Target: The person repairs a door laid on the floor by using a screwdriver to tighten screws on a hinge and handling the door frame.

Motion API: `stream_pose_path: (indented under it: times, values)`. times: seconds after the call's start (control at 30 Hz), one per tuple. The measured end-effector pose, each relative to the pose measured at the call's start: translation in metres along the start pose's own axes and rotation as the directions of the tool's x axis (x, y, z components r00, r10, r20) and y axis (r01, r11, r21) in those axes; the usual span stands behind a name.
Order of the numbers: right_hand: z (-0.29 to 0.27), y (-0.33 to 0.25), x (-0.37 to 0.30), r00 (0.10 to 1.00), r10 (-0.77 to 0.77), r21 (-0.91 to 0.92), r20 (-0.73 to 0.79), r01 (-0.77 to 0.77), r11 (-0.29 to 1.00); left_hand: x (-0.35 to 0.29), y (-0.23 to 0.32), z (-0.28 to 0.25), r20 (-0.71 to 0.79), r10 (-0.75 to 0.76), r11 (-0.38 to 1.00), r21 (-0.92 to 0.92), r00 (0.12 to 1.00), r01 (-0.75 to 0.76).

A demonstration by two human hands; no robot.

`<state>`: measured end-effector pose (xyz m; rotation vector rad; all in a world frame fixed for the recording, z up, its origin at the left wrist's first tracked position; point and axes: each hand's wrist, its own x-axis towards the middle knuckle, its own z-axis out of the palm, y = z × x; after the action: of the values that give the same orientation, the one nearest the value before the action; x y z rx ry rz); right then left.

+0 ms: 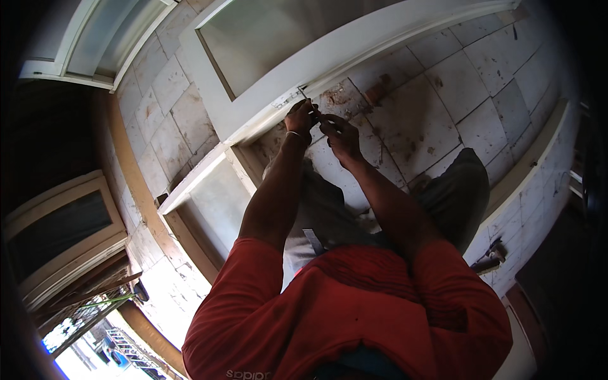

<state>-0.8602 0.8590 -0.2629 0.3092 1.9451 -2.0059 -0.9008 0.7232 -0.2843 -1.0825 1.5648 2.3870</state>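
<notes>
My left hand (301,120) is closed at the near edge of a white framed panel (354,54), beside a small metal fitting (288,99) that looks like a hinge. Close to it on the right, my right hand (342,136) is also closed, its fingertips meeting those of the left. A thin dark piece shows between the two hands, too small to make out. The panel has a large greyish pane (266,44) set in its frame. My fingers hide most of what they grip.
Dirty pale tiles (468,82) cover the floor, with a reddish-brown object (378,90) lying ahead of my right hand. A pale wooden frame (196,237) lies on the left. To the right are a long board (529,161) and a dark tool-like object (494,253).
</notes>
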Motion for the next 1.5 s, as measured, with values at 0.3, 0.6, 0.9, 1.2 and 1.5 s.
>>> stream_pose_path:
  times: [0.3,0.6,0.9,1.2,1.5]
  values:
    - [0.008,-0.012,-0.007,0.998,0.067,0.100,-0.008,-0.066,0.993,0.016,-0.008,-0.013,0.040,0.179,0.922,0.343,0.983,-0.182]
    - [0.007,-0.003,-0.006,0.998,0.030,0.055,-0.052,-0.027,0.998,0.007,0.001,-0.002,-0.024,0.041,0.989,0.143,0.999,-0.037]
    - [0.008,-0.004,-0.006,0.998,0.053,0.081,-0.040,-0.049,0.996,0.001,0.006,0.004,-0.056,0.069,0.985,0.161,0.996,-0.059]
    - [0.011,-0.006,-0.006,0.979,0.195,0.398,0.057,-0.202,0.895,0.005,0.003,0.003,-0.083,0.091,0.995,0.057,0.992,-0.087]
    - [0.007,-0.025,-0.004,0.839,0.370,0.589,0.399,-0.544,0.598,0.002,0.006,-0.002,-0.107,0.102,0.993,0.066,0.989,-0.095]
